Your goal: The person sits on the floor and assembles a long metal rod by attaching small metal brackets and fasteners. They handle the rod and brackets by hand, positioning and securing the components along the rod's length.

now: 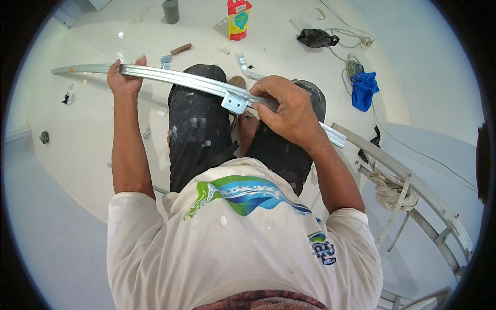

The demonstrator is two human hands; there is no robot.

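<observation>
A long galvanized metal channel (181, 79) lies crosswise above my bent knees, sloping down toward the right. My left hand (125, 80) supports it from below near its far left part, with thumb and fingers on either side. Farther right, my right hand (289, 108) grips the channel over my right knee, thumb and fingers wrapped around it. A small metal angle bracket (235, 103) with two holes sits against the channel, just left of my right hand. Whether it is fastened there I cannot tell. The right end of the channel sticks out past my right wrist.
On the floor ahead lie a brown-handled tool (181, 49), a loose metal bracket (165, 61) and a bent metal piece (249, 70). A grey cylinder (171, 11) and a red-yellow pouch (239, 23) stand beyond. Bags, including a blue one (363, 89), cable and a ladder (439, 199) are right.
</observation>
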